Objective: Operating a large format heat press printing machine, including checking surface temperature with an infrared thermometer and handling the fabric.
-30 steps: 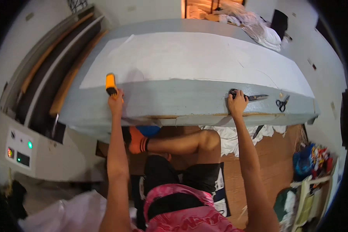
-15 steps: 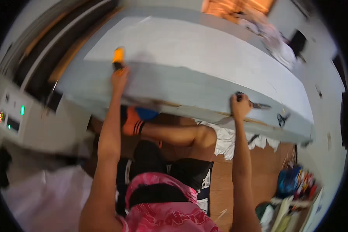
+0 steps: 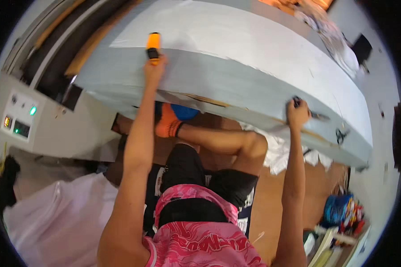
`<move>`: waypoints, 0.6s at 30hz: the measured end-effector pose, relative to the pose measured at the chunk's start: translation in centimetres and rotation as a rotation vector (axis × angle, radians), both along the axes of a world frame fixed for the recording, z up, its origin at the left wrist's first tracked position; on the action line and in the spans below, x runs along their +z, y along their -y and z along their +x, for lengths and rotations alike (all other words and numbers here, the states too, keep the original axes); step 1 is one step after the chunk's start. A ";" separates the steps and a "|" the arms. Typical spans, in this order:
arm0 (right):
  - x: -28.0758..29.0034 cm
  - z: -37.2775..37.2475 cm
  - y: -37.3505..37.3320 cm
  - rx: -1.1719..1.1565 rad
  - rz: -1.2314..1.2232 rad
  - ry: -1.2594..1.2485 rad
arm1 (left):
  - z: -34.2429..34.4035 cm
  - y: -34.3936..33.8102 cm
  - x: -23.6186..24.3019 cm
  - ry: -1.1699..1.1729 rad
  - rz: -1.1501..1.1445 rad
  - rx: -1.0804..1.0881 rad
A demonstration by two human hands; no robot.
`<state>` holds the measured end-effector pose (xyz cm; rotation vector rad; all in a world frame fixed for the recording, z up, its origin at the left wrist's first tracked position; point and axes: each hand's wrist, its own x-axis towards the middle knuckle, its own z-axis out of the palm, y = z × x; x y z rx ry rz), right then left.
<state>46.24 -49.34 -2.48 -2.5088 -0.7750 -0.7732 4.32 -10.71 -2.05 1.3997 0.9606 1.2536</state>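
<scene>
My left hand (image 3: 156, 69) is closed around an orange-and-black handheld tool (image 3: 153, 44), its orange end pointing away from me. The tool is over the near left edge of a long white sheet (image 3: 200, 31) spread on the grey table (image 3: 236, 84). Farther right, my right hand (image 3: 298, 115) grips scissors (image 3: 317, 116), with the dark handles in the fist and the blades pointing right. It rests near the table's front edge. Just to its right, a second pair of scissors (image 3: 341, 135) with dark handles lies on the table.
A long machine with rollers (image 3: 67, 40) and a control panel (image 3: 22, 115) stands at left. White cloth (image 3: 278, 153) is bunched below the table. Pale fabric (image 3: 62, 213) lies at lower left, and a bin of odds and ends (image 3: 343, 213) at lower right.
The view has shifted, so table, hands and tools all appear higher and farther right. Both hands keep their holds, with little visible movement against the table.
</scene>
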 end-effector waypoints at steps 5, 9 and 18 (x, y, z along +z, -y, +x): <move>0.9 -0.3 -0.1 0.025 0.103 0.025 | 0.3 -0.4 0.6 0.146 -0.005 -0.090; 1.3 -0.9 -0.3 0.019 0.134 0.033 | -0.2 0.2 0.0 0.144 0.094 -0.079; 1.3 -2.0 -0.5 0.043 0.130 0.018 | -0.7 0.5 1.5 -0.098 0.022 -0.080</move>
